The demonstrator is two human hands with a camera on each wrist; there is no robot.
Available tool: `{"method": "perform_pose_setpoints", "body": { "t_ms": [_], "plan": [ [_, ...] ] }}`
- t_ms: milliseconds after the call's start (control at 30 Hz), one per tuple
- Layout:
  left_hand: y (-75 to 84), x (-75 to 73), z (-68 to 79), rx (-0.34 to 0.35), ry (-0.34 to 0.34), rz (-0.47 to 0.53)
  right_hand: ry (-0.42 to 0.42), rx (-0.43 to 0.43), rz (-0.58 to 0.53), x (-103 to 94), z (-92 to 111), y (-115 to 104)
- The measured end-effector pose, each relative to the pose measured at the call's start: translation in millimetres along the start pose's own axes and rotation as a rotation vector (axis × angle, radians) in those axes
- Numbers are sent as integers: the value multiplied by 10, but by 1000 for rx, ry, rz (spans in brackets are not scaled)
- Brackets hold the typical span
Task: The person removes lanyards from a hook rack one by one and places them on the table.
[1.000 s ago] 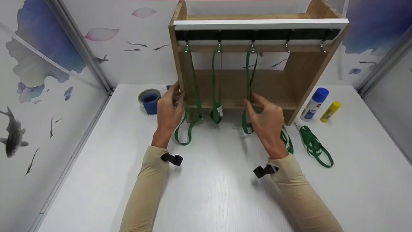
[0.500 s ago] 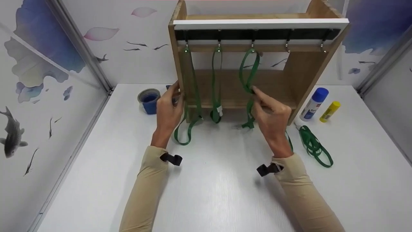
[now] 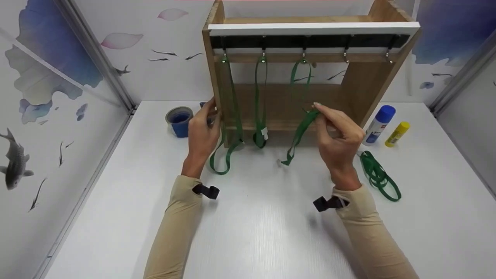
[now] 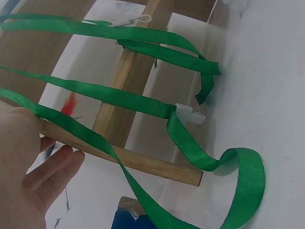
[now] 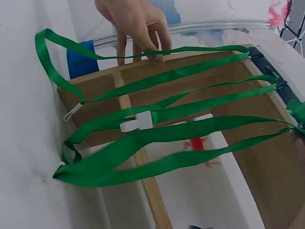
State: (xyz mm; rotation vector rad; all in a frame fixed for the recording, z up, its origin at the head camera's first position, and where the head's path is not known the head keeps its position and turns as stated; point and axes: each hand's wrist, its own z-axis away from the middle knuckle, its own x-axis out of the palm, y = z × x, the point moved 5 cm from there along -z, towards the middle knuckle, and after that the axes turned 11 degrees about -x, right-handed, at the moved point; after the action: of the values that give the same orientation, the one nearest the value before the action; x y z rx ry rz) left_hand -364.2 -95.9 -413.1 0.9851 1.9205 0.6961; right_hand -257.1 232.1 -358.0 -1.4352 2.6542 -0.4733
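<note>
A wooden rack (image 3: 357, 89) has a row of hooks under its white front strip. My left hand (image 3: 203, 130) grips its left side panel, with the thumb in front. My right hand (image 3: 340, 135) pinches a green lanyard (image 3: 297, 136) between thumb and forefinger, and its lower part hangs slanting down to the left. At the third hook a thin green loop (image 3: 293, 73) shows blurred; I cannot tell how it joins the pinched part. Two more green lanyards hang at the left: one (image 3: 235, 100) near the panel, another (image 3: 256, 100) with a white clip (image 5: 138, 122).
A coiled green lanyard (image 3: 376, 172) lies on the white table (image 3: 248, 228) to the right. Behind it stand a blue-capped bottle (image 3: 378, 126) and a yellow glue stick (image 3: 398, 134). A tape roll (image 3: 179, 116) sits on a blue item left of the rack.
My right hand has moved right and slightly up, drawing the pinched lanyard away from under the third hook. Its lower end swings out leftward. The left hand has stayed on the panel.
</note>
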Motion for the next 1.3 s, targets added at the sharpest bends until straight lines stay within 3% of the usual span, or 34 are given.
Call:
{"method": "perform_pose_setpoints", "body": {
  "t_ms": [300, 533, 700, 933, 1133, 1300],
  "plan": [
    [-5, 3, -3, -3, -5, 7, -52, 27, -148, -31, -74, -59],
    [-10, 7, 2, 23, -2, -4, 24, -15, -264, -79, -208, -292],
    [6, -4, 0, 34, 3, -2, -16, -11, -231, -63, -226, -293],
    [19, 18, 0, -6, -15, 2, -222, 136, -54, -30, -163, -101],
    [7, 26, 1, -12, -22, 11, -259, 307, -135, -54, -86, 57],
    [-6, 4, -3, -17, -13, 3, -397, 480, -168, -81, 26, 208]
  ]
}}
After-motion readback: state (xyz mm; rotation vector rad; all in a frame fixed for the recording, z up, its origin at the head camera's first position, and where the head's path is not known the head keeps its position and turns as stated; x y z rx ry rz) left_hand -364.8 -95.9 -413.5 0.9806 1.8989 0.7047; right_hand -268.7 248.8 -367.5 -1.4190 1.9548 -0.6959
